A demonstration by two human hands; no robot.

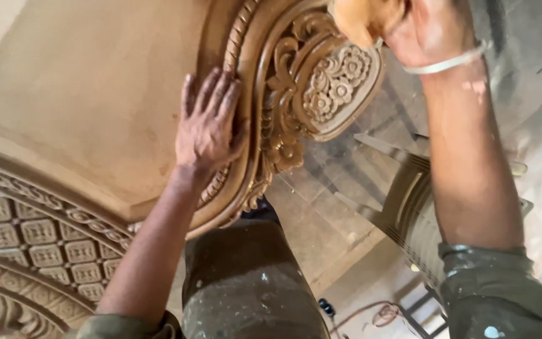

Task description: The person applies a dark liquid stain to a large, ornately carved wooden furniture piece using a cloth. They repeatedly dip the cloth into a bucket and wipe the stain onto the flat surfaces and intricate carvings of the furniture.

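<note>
Nearest to me are my paint-flecked trousers (246, 289) and the rolled olive sleeve (490, 282) on my right arm, with a coil of cable (377, 314) lying on the dusty floor (321, 232) below. At my left sits a carved lattice panel (39, 242) of small square rosettes inside a curved border. My left hand (208, 122) lies flat, fingers (211, 94) spread and open, on the rope-twist moulding (236, 37) of the big wooden carved panel (89, 94), whose smooth tan face fills the upper left. Past it the panel's edge swells into a floral medallion (337, 81) ringed with scrollwork, pale brown and matt. Farthest off, my right hand (428, 28), a white bangle (450, 61) at the wrist, is closed around an orange-brown cloth pad (362, 19) pressed against the medallion's top edge. Fluted metal pieces (409, 207) stand on the floor under my right forearm.
</note>
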